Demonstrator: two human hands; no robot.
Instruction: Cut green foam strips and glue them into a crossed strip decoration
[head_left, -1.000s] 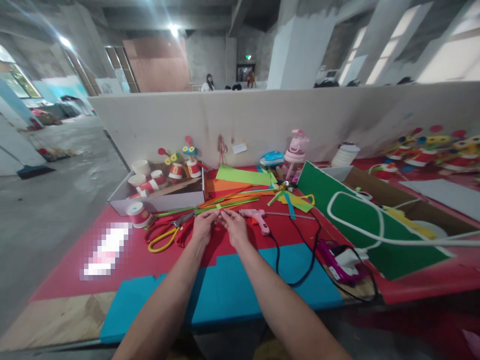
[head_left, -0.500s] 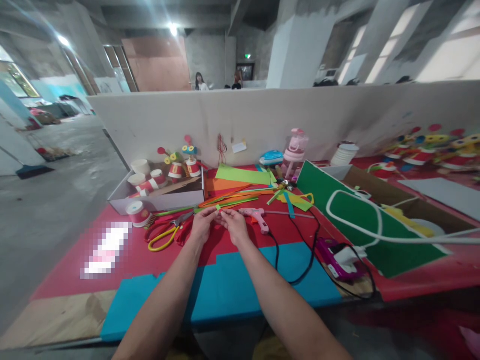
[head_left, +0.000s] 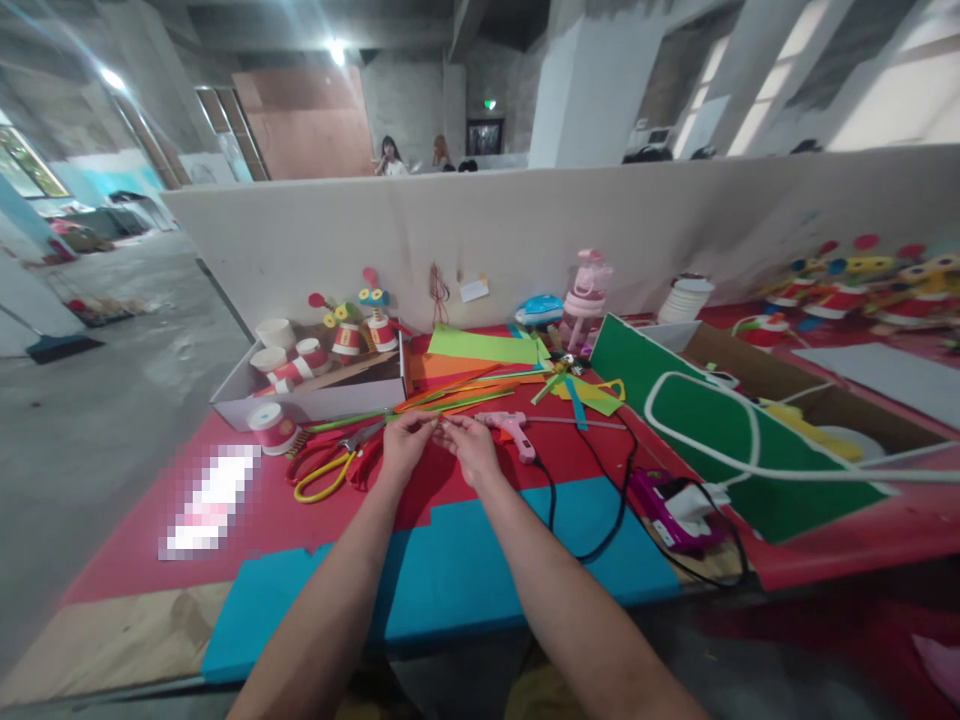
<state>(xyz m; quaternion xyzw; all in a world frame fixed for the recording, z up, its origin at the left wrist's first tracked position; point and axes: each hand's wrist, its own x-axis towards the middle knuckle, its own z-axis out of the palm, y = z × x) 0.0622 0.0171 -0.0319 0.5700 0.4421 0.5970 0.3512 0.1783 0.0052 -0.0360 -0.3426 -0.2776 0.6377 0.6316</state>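
My left hand [head_left: 403, 446] and my right hand [head_left: 472, 452] meet fingertip to fingertip over the red table covering, both pinched. Between them is a small piece of green paper [head_left: 438, 416], mostly hidden by the fingers. A pink glue gun [head_left: 511, 428] lies just right of my right hand, its black cord trailing toward the table edge. To the left of my left hand lie yellow-handled scissors [head_left: 326, 478] and a red-handled tool. Orange and green paper strips [head_left: 480, 393] spread out behind my hands.
A box of paper cups [head_left: 315, 400] stands at the left, two cup figures beside it. At the right are a green board [head_left: 675, 430], an open box, a white cable and a purple power strip [head_left: 671, 515]. Blue sheets [head_left: 465, 580] cover the front edge; a white partition [head_left: 337, 235] closes the back.
The green paper piece shows less between my fingertips than before. Both hands stay almost in place, and the whole view has shifted slightly.
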